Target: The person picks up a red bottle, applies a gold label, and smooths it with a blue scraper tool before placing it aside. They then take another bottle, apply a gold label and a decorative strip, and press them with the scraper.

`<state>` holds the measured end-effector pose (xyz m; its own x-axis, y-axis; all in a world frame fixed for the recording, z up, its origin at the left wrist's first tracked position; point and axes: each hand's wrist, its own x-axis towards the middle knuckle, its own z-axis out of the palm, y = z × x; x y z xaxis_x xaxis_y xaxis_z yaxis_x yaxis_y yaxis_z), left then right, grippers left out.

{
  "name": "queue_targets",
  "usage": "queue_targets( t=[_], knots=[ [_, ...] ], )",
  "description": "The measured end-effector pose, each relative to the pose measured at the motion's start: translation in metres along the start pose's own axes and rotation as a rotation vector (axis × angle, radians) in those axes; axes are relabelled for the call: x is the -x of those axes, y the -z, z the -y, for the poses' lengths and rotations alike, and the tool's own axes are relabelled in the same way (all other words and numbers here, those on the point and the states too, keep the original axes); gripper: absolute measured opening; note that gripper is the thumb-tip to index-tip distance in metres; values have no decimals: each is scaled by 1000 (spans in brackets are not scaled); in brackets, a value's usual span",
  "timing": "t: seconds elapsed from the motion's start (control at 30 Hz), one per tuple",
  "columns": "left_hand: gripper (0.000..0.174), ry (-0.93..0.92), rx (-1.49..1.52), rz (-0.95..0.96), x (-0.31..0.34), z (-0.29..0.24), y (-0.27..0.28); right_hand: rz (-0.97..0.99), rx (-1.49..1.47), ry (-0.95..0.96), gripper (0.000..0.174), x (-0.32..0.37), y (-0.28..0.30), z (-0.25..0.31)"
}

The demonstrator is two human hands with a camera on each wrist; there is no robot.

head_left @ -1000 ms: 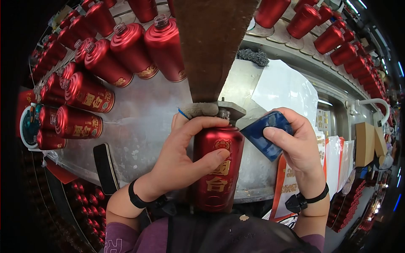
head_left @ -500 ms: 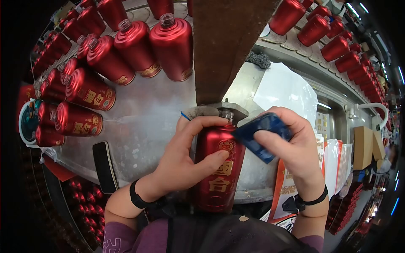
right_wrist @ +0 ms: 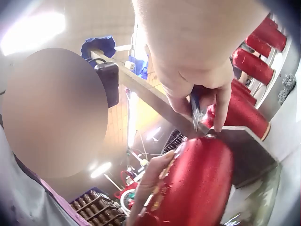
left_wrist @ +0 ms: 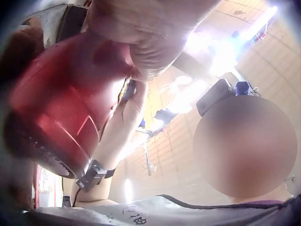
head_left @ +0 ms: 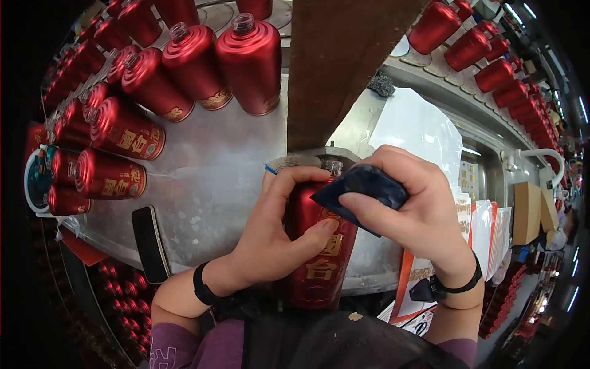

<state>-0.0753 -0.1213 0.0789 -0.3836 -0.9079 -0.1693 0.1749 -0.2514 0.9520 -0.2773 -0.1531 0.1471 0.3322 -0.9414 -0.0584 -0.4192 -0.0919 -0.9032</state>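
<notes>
A red bottle (head_left: 316, 289) with gold characters and a clear glass neck (head_left: 332, 167) lies tilted toward the person, its neck by a metal bracket (head_left: 350, 158). My left hand (head_left: 264, 240) holds it, with the index finger over the shoulder and the thumb on the front near the gold lettering. In my right hand (head_left: 421, 203) is a flat, dark blue scraper-like piece (head_left: 369, 192), pinched between thumb and fingers. Its pointed corner overlaps the bottle's shoulder in the head view. From the right wrist view, this blue piece (right_wrist: 195, 110) shows edge-on above the red bottle (right_wrist: 197, 183).
Several red bottles (head_left: 249, 67) stand at the back left, more at the back right. A brown post (head_left: 332, 67) rises behind the bracket. A phone (head_left: 150, 245) lies on the metal table (head_left: 203, 209). White sheets (head_left: 424, 129) and orange-edged label sheets (head_left: 418, 277) lie to the right.
My right hand has moved left with the blue piece, bringing it from beside the bottle to over its shoulder. The left hand keeps its hold on the bottle.
</notes>
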Motion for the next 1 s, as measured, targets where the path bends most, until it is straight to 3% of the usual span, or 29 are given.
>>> queue_targets(
  t=[0.2, 0.3, 0.33, 0.4, 0.47, 0.5, 0.53, 0.57, 0.6, 0.63, 0.67, 0.7, 0.73, 0.8, 0.87, 0.93, 0.97, 1.0],
  knots=[
    [52, 32, -53, -33, 2, 2, 1, -12, 58, 22, 20, -6, -1, -5],
    [53, 38, -75, -22, 2, 1, 1, -92, -134, -233, 21, -9, 3, -4],
    [53, 38, -74, -22, 2, 2, 2, -92, -133, -234, 21, -7, 4, 1],
    [59, -24, -118, -17, 1, 6, 4, -11, -145, -156, 15, -2, 5, 9],
    [69, -9, -145, 24, 2, 7, 10, 33, 145, 218, 18, -2, -3, -3],
    [80, 7, -172, 70, 4, 7, 14, 27, 83, 44, 18, -3, 0, 1],
    [80, 12, -169, 73, 7, 4, 17, 21, 21, -135, 18, -4, 5, 5],
    [94, 27, -215, 120, 12, -1, 20, -101, 199, 3, 16, -8, 7, -2],
    [108, 44, -260, 166, 17, -3, 22, -170, 131, 24, 17, -7, 6, -7],
    [108, 45, -253, 165, 22, -3, 27, -144, 255, 229, 19, -1, 4, -7],
    [119, 10, -285, 228, 27, -3, 31, -110, 378, 440, 22, 6, 1, -5],
    [130, -19, -313, 293, 35, -1, 34, -35, 455, 534, 28, 20, -5, 2],
    [130, -15, -301, 287, 42, 1, 35, -35, 550, 676, 32, 35, -14, -4],
    [139, -65, -490, 358, 52, 5, 37, 20, 564, 732, 33, 73, -36, -7],
    [143, -43, -547, 384, 56, 14, 37, 153, 311, 624, 25, 83, -45, 0],
    [143, -138, -632, 350, 56, 13, 32, 118, 283, 423, 21, 64, -32, -4],
    [142, -129, -629, 341, 57, 13, 30, 14, 317, 195, 23, 53, -19, -3],
    [142, -132, -630, 339, 58, 12, 29, -169, 311, 113, 24, 43, -9, -3]
  ],
)
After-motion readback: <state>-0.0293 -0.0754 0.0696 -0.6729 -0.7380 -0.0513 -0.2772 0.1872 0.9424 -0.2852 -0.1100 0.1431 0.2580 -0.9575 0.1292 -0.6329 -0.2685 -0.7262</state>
